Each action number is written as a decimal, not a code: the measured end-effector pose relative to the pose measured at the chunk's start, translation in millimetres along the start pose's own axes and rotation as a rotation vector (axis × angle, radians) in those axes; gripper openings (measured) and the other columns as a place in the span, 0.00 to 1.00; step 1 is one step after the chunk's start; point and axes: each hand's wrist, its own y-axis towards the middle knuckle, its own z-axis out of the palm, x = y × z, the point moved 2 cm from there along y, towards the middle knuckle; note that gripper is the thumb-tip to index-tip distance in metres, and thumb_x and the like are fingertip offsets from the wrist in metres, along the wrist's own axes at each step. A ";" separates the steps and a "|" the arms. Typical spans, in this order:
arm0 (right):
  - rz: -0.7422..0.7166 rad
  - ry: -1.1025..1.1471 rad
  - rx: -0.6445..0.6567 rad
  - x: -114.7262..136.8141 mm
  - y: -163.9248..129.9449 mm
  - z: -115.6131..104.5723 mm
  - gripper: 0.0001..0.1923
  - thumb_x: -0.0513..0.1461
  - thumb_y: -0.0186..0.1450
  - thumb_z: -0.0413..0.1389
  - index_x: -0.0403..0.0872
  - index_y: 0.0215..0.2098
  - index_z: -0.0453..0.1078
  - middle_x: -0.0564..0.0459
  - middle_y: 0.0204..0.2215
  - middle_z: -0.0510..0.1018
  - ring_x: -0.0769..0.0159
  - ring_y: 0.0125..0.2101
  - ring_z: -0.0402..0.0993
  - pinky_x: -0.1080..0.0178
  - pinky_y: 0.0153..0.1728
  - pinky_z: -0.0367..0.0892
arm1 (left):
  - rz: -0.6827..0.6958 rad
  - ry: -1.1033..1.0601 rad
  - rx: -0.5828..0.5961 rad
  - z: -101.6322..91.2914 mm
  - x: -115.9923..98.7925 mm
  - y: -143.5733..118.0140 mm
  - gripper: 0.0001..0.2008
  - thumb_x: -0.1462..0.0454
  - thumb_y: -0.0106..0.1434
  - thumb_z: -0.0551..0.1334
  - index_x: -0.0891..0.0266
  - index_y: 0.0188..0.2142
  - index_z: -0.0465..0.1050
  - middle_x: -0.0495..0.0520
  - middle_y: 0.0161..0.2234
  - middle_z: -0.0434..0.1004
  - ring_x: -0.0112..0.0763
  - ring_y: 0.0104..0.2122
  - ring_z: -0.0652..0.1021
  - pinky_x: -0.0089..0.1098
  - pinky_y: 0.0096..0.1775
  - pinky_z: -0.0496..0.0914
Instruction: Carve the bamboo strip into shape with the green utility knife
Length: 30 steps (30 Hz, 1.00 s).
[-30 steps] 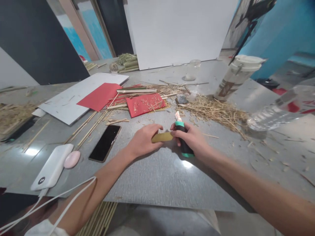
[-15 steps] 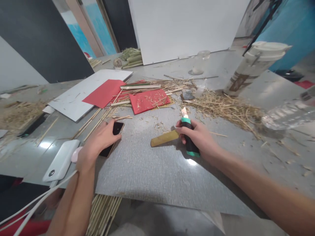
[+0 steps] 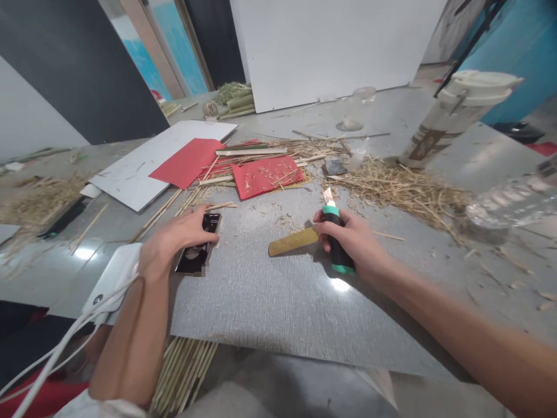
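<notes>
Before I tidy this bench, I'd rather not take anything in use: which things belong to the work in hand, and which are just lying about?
In hand:
- knife, gripped by the right hand
- bamboo strip, at that hand's fingertips
- phone, under the left hand

Lying about:
- red paper
- straw pile
- cup
- power bank

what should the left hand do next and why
Probably bring the left hand back to the bamboo strip. It rests on the phone, whose screen is lit, while the right hand grips the knife blade-up and only pinches one end of the strip. The strip's other end lies unheld on the grey mat.
</notes>
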 end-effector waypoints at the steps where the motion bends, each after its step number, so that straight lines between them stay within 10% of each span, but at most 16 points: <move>1: 0.003 0.000 0.000 0.1 0.1 0.3 0.09 0.45 0.63 0.65 0.52 0.38 0.72 0.58 0.23 0.72 0.66 0.24 0.67 0.59 0.27 0.62 | -0.013 0.027 0.027 -1.6 -1.6 2.5 0.42 0.50 0.52 0.70 0.64 0.64 0.71 0.69 0.46 0.84 0.57 0.40 0.82 0.43 0.40 0.71; 14: 0.034 0.020 0.001 0.7 -1.8 0.3 0.11 0.46 0.63 0.66 0.52 0.39 0.72 0.58 0.22 0.71 0.66 0.23 0.66 0.59 0.26 0.60 | -0.002 0.093 0.059 -14.0 -14.5 10.9 0.37 0.50 0.56 0.70 0.63 0.63 0.72 0.70 0.54 0.80 0.60 0.48 0.80 0.46 0.45 0.73; 18: 0.028 0.005 -0.002 -0.1 0.0 0.5 0.11 0.46 0.63 0.66 0.52 0.39 0.72 0.58 0.22 0.71 0.66 0.23 0.66 0.59 0.26 0.63 | 0.204 0.009 -0.054 -7.8 -68.8 -2.6 0.27 0.49 0.69 0.63 0.58 0.63 0.72 0.65 0.64 0.73 0.54 0.60 0.76 0.45 0.56 0.70; 23: 0.044 0.046 -0.028 -2.4 2.1 -0.4 0.13 0.47 0.62 0.67 0.52 0.39 0.71 0.59 0.22 0.70 0.67 0.22 0.66 0.60 0.26 0.60 | 0.710 -0.524 0.107 25.6 -153.0 -23.7 0.26 0.42 0.70 0.66 0.57 0.56 0.75 0.57 0.51 0.83 0.45 0.46 0.80 0.39 0.46 0.70; 30: 0.037 0.090 0.084 -6.5 -2.7 6.1 0.15 0.50 0.65 0.68 0.53 0.40 0.72 0.61 0.22 0.72 0.69 0.22 0.66 0.62 0.26 0.63 | 0.663 -0.892 0.136 56.9 -162.6 -23.8 0.15 0.50 0.76 0.61 0.59 0.40 0.72 0.49 0.34 0.77 0.31 0.34 0.74 0.34 0.37 0.65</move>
